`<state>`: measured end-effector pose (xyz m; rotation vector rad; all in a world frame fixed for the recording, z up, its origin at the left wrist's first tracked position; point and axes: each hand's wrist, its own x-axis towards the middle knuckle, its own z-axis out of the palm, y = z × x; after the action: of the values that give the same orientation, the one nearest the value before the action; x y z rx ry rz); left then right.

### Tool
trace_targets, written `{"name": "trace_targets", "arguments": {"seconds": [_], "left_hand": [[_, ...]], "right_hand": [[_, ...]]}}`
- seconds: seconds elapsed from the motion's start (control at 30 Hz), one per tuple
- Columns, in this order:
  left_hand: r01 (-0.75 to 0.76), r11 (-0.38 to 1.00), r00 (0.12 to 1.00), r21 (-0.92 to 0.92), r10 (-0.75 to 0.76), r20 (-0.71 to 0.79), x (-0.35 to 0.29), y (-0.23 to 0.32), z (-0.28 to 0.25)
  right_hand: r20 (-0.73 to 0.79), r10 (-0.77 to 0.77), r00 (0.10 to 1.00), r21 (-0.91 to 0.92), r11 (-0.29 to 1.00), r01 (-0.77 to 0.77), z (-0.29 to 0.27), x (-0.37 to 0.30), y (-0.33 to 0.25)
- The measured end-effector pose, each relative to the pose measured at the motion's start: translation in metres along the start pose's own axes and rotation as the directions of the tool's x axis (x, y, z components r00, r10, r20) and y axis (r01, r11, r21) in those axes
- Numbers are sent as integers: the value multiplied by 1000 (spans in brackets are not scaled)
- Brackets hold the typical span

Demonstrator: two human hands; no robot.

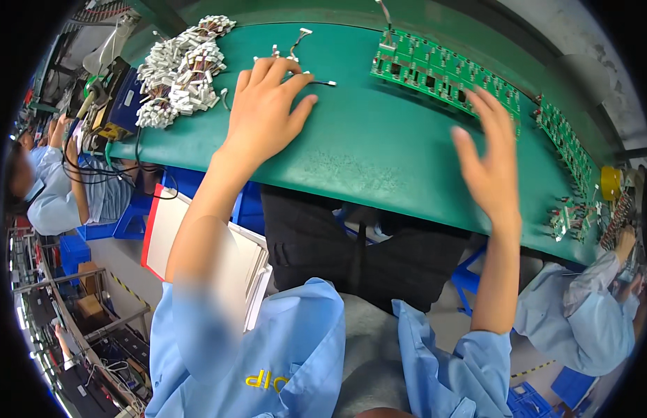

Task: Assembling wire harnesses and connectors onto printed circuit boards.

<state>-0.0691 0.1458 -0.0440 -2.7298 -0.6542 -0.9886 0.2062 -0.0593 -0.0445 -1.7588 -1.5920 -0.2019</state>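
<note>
My left hand [264, 115] is over the green work mat [358, 150], palm down, its thumb held apart from the fingers. Its fingertips reach a few short wire cables with white connectors [326, 83], partly hidden beneath them; none is visibly gripped. Another loose cable [300, 40] lies just beyond. Near the long green circuit board panel [442, 73], my right hand [492, 164] is open, with thumb and fingers apart and nothing between them. Its fingertips overlap the panel's near edge; whether they touch it I cannot tell. One cable [386, 21] stands up from the panel's far left end.
A large heap of white-connector cables [180, 70] lies at the mat's left. Beside it stands a dark blue boxy device [121, 104] with black cords. More circuit boards [566, 146] line the right end, near yellow tape [610, 182]. Co-workers in blue sit at both sides.
</note>
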Motion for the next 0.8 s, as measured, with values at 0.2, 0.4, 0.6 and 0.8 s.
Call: {"name": "trace_targets", "arguments": {"seconds": [0.2,0.4,0.6,0.8], "left_hand": [[-12,999,993,52,6,115,15,-1,20],[-50,995,995,81,43,91,8,2,21],[-53,990,996,133,43,73,1,-1,24],[-39,995,994,95,29,105,4,-3,26]], "right_hand": [[41,-169,985,-321,931,173,49,43,-6],[55,-231,971,-289,928,237,46,43,-1],[124,-394,910,-113,906,408,16,25,3],[93,-371,924,-18,927,374,8,8,-5]]}}
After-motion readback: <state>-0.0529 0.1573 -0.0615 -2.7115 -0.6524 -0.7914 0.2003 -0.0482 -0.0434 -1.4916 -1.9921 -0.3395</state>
